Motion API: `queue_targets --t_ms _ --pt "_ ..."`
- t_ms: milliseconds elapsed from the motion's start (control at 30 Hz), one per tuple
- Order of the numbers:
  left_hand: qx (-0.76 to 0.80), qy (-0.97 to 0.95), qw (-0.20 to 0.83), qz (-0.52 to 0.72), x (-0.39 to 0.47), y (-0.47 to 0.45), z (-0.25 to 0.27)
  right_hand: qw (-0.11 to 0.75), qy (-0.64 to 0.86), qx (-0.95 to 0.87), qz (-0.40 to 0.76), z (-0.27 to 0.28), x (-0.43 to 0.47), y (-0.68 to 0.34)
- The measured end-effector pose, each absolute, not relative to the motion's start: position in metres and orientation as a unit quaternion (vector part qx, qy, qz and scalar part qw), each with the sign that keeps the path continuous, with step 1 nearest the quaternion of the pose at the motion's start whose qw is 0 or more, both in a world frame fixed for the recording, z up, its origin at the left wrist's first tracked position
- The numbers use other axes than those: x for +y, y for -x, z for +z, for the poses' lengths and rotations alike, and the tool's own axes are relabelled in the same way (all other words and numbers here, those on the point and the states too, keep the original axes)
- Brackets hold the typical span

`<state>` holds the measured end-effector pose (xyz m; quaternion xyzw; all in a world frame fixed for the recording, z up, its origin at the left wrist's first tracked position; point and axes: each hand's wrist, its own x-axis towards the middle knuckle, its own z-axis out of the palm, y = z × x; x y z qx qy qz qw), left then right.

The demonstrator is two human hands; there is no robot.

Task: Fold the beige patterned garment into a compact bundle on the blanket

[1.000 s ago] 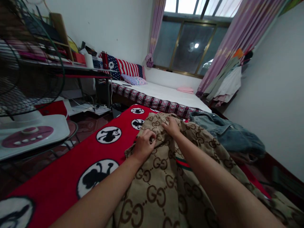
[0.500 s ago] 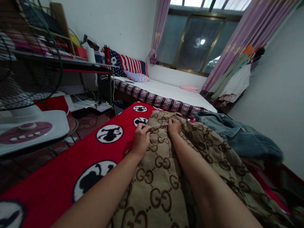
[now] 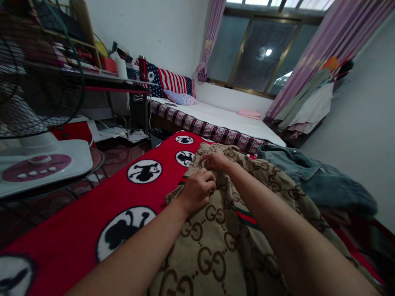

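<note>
A tan garment (image 3: 210, 250) with brown letter patterns and green-red stripes lies spread over a red blanket (image 3: 77, 205) printed with black figures in white circles. My left hand (image 3: 199, 189) is closed, its curled fingers on the garment near its far end; the fabric under them is partly hidden. Just beyond it, my right hand (image 3: 217, 161) reaches across to the left, its index finger stretched out along the cloth. What lies under the right hand's other fingers is hidden. A blue denim jacket (image 3: 296, 168) lies to the right of the garment.
A white fan (image 3: 43, 160) stands at the left, before a cluttered desk (image 3: 108, 78) holding a red flask (image 3: 142, 68). Across the back is a bed with a white top (image 3: 216, 109). Clothes (image 3: 308, 102) hang by the purple curtain (image 3: 327, 53) at right.
My right hand has moved left across the garment, over beyond my left hand. My left hand has shifted right and nearer, its fingers curling on the cloth. A striped band now shows.
</note>
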<state>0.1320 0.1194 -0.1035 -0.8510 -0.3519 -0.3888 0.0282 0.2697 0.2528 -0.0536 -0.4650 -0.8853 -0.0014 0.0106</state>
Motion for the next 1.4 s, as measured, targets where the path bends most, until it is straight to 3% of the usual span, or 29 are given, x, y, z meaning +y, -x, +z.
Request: queue_targets --t_ms 100,300,400,500,633,867,1033,1233,1400 --pt "-0.349 0.851 0.03 -0.391 0.12 -0.131 -0.105 -0.037 0.477 -0.878 -0.029 -0.056 0.247 -0.265" --pt "-0.355 0.836 0.017 -0.419 0.118 -0.133 -0.107 -0.033 0.494 -0.867 -0.058 -0.054 0.236 -0.252" --pt "-0.388 0.791 0.007 -0.472 0.119 -0.134 -0.109 0.004 0.531 -0.844 -0.076 -0.048 0.237 -0.246" --pt "-0.46 0.714 0.004 -0.528 0.127 -0.13 -0.113 0.102 0.571 -0.811 -0.083 -0.049 0.24 -0.239" --pt "-0.559 0.649 0.0 -0.517 0.143 -0.118 -0.123 0.206 0.602 -0.771 0.011 -0.075 0.241 -0.235" --pt "-0.606 0.648 -0.074 -0.455 0.156 -0.105 -0.133 0.208 0.546 -0.796 0.161 -0.098 0.22 -0.264" --pt "-0.543 0.661 -0.096 -0.509 0.152 -0.103 -0.126 0.231 0.465 -0.823 0.231 -0.104 0.164 -0.297" --pt "-0.507 0.624 -0.066 -0.591 0.152 -0.104 -0.118 0.204 0.468 -0.842 0.174 -0.095 0.042 -0.305" --pt "-0.502 0.625 -0.076 -0.593 0.16 -0.105 -0.115 0.156 0.381 -0.899 0.152 -0.07 -0.049 -0.288"
